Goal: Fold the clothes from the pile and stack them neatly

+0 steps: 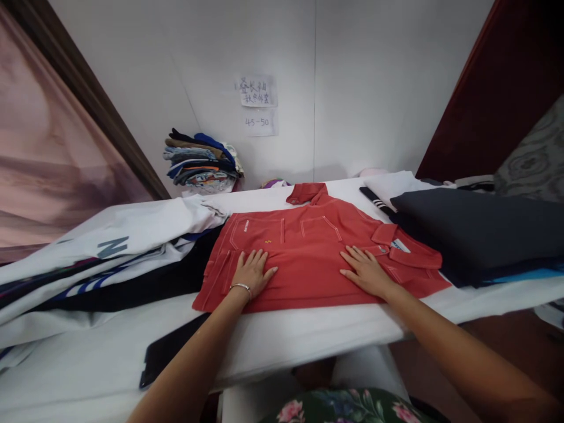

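A red shirt-style jacket (304, 264) with pale stitching lies on the white-covered table, its near side folded over lengthwise. Its collar, with a light label inside, points right, and one cuffed sleeve sticks out at the far edge. My left hand (253, 273), with a bracelet at the wrist, rests flat on the hem end, fingers spread. Flat on the chest part near the collar lies my right hand (365, 271), its fingers also apart. Neither hand grips the cloth.
At left lies a heap of white and dark clothes (145, 235), with a black phone-like object (170, 349) in front. Folded dark garments (480, 229) are stacked at right. A clothes pile (202, 158) stands by the wall, below paper notes (259, 106).
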Available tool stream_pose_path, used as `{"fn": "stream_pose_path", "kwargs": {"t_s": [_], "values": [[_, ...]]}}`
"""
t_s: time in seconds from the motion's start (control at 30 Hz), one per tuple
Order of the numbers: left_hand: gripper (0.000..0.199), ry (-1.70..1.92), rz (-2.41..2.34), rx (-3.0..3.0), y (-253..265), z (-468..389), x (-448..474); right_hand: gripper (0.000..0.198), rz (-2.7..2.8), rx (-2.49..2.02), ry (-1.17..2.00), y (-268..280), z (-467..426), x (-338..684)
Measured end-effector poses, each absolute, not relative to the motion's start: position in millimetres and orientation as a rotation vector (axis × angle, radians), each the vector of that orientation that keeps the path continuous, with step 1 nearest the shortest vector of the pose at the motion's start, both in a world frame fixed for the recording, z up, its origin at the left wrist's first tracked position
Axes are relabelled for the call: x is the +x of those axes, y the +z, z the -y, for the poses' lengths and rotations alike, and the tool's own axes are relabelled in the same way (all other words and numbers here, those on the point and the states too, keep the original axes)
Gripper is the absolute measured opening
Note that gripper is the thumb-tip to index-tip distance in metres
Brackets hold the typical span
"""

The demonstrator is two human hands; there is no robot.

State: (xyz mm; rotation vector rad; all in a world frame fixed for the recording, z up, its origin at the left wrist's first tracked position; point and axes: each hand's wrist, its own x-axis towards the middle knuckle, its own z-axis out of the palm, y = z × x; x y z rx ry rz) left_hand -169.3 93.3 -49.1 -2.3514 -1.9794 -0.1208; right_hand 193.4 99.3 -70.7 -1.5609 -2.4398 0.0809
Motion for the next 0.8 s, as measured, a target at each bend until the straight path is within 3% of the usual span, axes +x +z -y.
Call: {"fn": "stream_pose_path", "kwargs": {"t_s": [0.13, 0.47, 0.8], "values": [[0.063, -0.127, 1.989, -2.354, -49.8, -93.0, -169.1, 0.058, 2.375, -1.62, 0.181, -60.9, -110.2, 190.7], [0.066, -0.165, 1.99, -2.359, -50.6, -90.9, -170.3, 0.057, 2.483, -1.587, -0.078, -74.6, -123.8, 178.8], [0.064, -0.131, 2.061, -2.355, -46.2, -87.3, -167.8, 0.057, 2.479, -1.604, -0.102, -81.5, -123.1, 182.2]]}}
